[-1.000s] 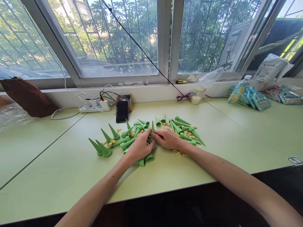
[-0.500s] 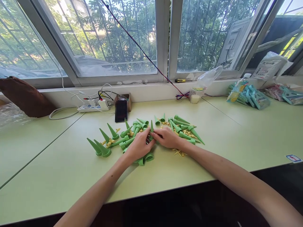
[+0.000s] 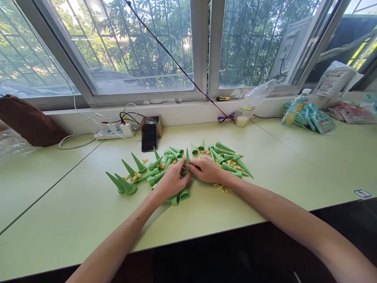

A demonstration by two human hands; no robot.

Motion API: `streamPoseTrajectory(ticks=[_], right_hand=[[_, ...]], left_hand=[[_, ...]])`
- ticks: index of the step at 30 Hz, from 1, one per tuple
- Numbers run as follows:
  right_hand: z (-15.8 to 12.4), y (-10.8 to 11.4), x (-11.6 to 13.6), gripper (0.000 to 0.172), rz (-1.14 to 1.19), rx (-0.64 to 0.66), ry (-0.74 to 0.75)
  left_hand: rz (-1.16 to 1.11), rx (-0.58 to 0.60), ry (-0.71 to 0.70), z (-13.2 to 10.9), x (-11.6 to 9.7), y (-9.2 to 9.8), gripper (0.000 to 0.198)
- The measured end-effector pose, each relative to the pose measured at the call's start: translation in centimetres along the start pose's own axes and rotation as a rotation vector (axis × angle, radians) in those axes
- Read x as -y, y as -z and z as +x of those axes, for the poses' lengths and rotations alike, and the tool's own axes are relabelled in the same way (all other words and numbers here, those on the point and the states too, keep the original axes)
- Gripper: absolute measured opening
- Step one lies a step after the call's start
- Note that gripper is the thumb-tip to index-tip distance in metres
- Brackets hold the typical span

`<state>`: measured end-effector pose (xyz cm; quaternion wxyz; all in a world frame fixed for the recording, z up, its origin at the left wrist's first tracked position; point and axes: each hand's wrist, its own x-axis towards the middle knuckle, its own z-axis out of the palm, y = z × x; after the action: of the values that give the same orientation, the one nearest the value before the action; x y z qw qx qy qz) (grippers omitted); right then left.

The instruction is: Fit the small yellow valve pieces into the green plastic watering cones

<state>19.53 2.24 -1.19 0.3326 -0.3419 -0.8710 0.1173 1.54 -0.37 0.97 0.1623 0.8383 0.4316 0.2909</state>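
A pile of green plastic cones [image 3: 226,157] and small yellow pieces [image 3: 221,188] lies on the pale green table [image 3: 73,208]. My left hand [image 3: 170,181] and my right hand [image 3: 208,169] meet at the middle of the pile, fingers curled together around one upright green cone [image 3: 187,157] whose tip pokes up between them. Both hands are closed on it. More cones [image 3: 125,184] lie spread to the left, and two round green caps [image 3: 181,195] sit just under my left hand.
A power strip [image 3: 113,134] with cables, a small box [image 3: 150,131] and a brown bag [image 3: 29,122] lie along the window sill wall. A jar in a plastic bag [image 3: 244,116] and teal packets [image 3: 312,120] sit to the right. A red cable [image 3: 176,63] crosses the window.
The hands stay closed on the same cone at the pile's middle. The view has shifted slightly, so everything sits a little lower left.
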Motion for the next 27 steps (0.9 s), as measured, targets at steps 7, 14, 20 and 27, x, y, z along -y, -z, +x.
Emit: streamPoseTrajectory(ticks=[7,14,20,27], right_hand=[[0.01,0.33,0.29,0.035,0.016,0.020,-0.013],[0.08,0.65,0.59,0.035,-0.016,0.042,-0.020],[0.06,0.65,0.45,0.033,-0.008,0.054,-0.021],[0.01,0.71,0.43,0.033,-0.001,0.053,-0.014]], left_hand=[[0.010,0.015,0.004,0.05,0.08,0.06,0.008],[0.042,0.014,0.000,0.13,-0.12,0.17,0.009],[0.050,-0.004,0.002,0.15,-0.31,0.24,0.012],[0.049,-0.014,-0.018,0.15,-0.08,0.07,0.013]])
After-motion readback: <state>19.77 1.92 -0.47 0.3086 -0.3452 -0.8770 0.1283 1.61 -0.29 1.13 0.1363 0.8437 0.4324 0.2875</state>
